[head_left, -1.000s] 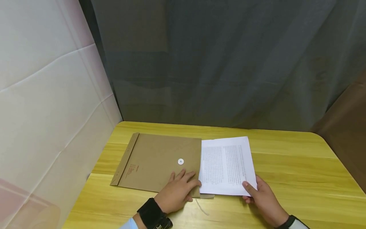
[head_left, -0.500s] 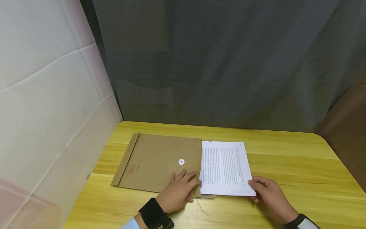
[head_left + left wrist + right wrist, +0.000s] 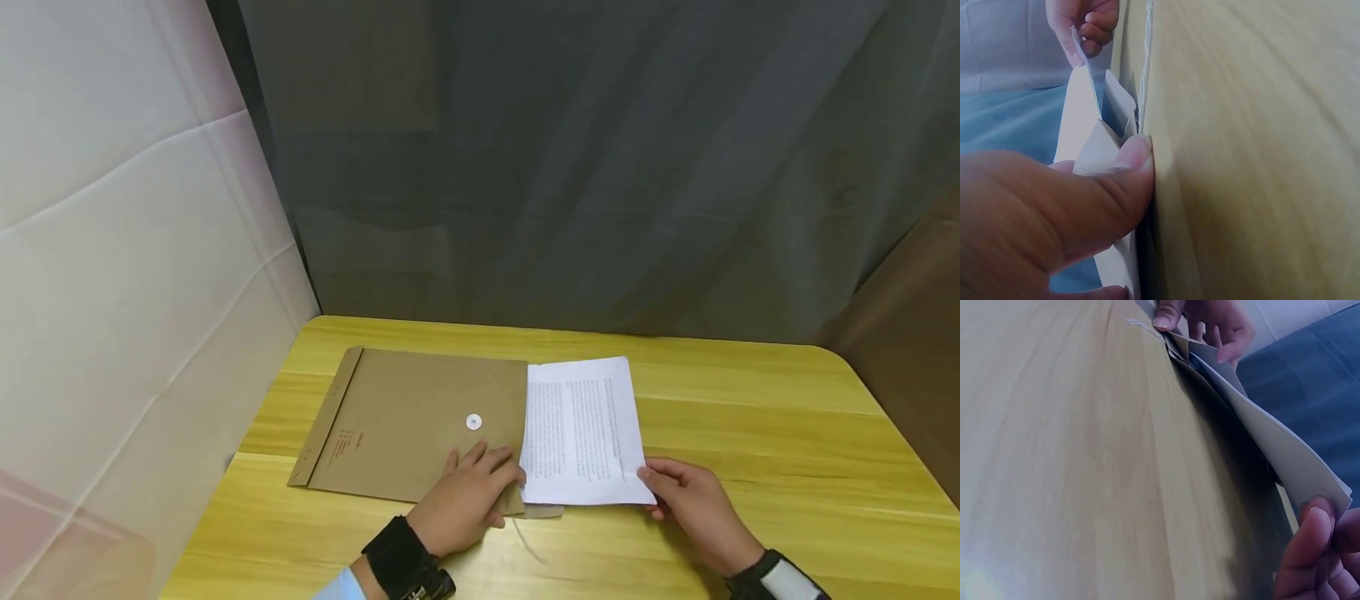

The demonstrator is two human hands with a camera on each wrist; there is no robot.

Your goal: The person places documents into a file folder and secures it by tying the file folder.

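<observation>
A brown envelope [image 3: 408, 425] with a white button [image 3: 473, 422] lies flat on the yellow table [image 3: 757, 425]. A stack of printed white sheets [image 3: 581, 433] sticks out of its right-hand mouth. My left hand [image 3: 468, 492] holds the envelope's near right corner, fingers on top and thumb [image 3: 1107, 181] at the edge by the flap. My right hand [image 3: 686, 496] pinches the sheets' near right corner; in the right wrist view its fingertips [image 3: 1310, 550] sit under the sheets [image 3: 1279, 450]. How far the sheets reach inside is hidden.
A thin string [image 3: 528, 542] trails on the table near the envelope's flap. A white panel [image 3: 112, 292] stands along the left side and a grey curtain [image 3: 600, 167] hangs behind. Bare wood stretches right of the sheets.
The sheets have slid left, deeper into the envelope, and less of them shows. My right hand moved left with them. The left hand stayed where it was.
</observation>
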